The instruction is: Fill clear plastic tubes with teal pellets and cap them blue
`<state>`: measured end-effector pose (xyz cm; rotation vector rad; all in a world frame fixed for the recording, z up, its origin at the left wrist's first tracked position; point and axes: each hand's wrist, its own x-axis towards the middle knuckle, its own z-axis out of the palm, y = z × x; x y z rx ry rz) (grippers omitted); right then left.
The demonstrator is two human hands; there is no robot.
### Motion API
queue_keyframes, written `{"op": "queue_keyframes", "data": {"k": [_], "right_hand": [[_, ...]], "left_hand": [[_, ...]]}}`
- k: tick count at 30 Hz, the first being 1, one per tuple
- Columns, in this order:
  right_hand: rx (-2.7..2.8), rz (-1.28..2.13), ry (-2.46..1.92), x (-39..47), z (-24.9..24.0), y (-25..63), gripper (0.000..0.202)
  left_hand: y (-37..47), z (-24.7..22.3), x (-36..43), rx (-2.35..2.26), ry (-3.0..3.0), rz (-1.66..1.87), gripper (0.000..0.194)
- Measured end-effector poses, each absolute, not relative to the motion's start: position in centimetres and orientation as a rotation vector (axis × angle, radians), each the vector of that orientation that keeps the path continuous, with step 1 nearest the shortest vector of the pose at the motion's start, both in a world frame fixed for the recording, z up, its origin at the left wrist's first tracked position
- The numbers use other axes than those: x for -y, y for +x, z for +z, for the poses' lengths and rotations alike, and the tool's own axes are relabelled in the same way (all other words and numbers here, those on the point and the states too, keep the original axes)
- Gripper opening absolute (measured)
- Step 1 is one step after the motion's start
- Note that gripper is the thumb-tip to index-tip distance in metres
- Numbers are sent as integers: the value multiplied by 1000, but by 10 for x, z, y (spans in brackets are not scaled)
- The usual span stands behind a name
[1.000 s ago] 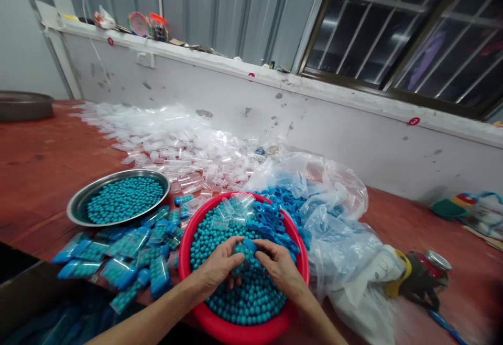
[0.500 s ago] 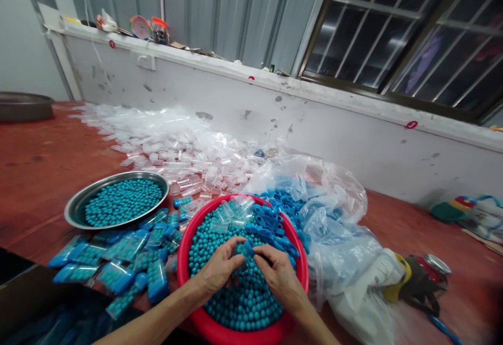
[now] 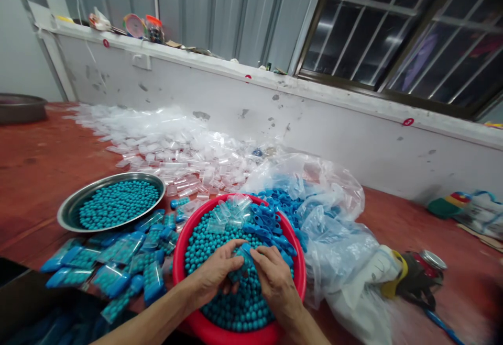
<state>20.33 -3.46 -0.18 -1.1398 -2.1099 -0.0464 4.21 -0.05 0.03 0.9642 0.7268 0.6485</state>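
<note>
Red tbl (image 3: pixel 35 177), tube (image 3: pixel 245 265) slanted, cap (image 3: pixel 246 251) upper-rt

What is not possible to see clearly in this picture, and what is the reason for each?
Head view: exact shape of the blue piece, partly covered by the left hand and right hand.
Head view: full outline of the brown basin, cut by the left edge.
Head view: blue items at lower left, dark and blurred.
Head view: floor of the red basin, under beads.
</note>
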Motion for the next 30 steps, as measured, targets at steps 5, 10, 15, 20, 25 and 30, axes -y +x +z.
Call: {"op": "queue_keyframes", "data": {"k": [5, 10, 15, 20, 25, 30], "right_hand": [[2071, 47, -1064, 36, -8, 202, 37], [2102, 65, -1004, 39, -4, 201, 35], [1908, 293, -1055, 39, -3, 202, 31], [1526, 702, -1282, 32, -7, 205, 33], [1763, 728, -1221, 33, 7, 204, 35], [2083, 714, -1305, 41, 13, 194, 62]], "left_hand": [[45, -5, 4, -720, 901, 670, 58], [48, -7, 7, -762, 941, 717, 48], [46, -3, 9, -768, 986, 749, 43], [40, -1, 10, -742, 1084, 709, 39], [43, 1, 19, -867, 1258, 758, 30], [48, 4, 22, -999, 1242, 795, 36]]}}
